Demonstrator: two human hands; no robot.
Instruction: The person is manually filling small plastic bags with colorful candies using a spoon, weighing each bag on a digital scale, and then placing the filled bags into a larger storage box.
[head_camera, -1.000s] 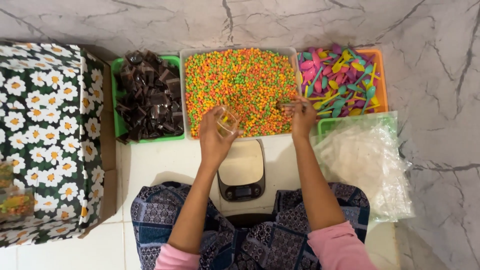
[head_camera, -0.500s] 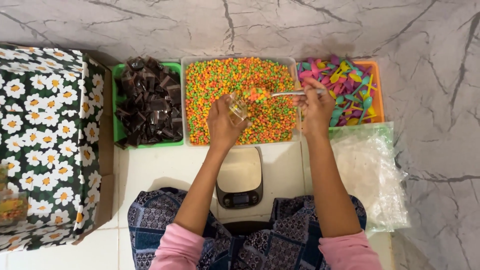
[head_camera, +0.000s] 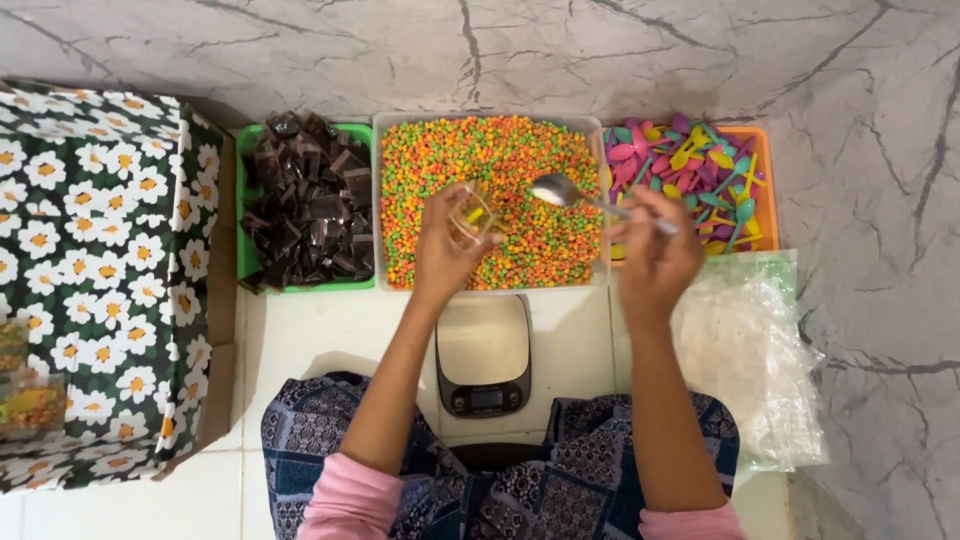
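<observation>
**Cup and spoon held over the candy tray, filling barely begun**

Both hands are clenched on tools: the left hand (head_camera: 440, 255) has its grip closed around a small clear plastic cup (head_camera: 470, 215), and the right hand (head_camera: 655, 250) pinches the handle of a silver metal spoon (head_camera: 560, 190). Cup and spoon hang side by side at the centre of the frame, over the clear rectangular tray of tiny orange, green and yellow candy balls (head_camera: 495, 150). The spoon bowl points towards the cup mouth and looks empty or nearly so. The cup shows a few coloured bits inside, though how full it is cannot be told.

Judging from this, the portioning is at an early stage. The small grey digital kitchen scale (head_camera: 484, 352), lower centre on the white tiled floor (head_camera: 300, 330), carries nothing on its plate, so no weighing is under way. To the upper left, the green tray of dark brown wrapped pieces (head_camera: 305, 200) looks untouched, as does the orange tray of coloured plastic spoons (head_camera: 700, 170) at upper right. A pile of clear plastic bags (head_camera: 745, 350) lies at right, and a box with a daisy print (head_camera: 95, 270) stands at left.
</observation>
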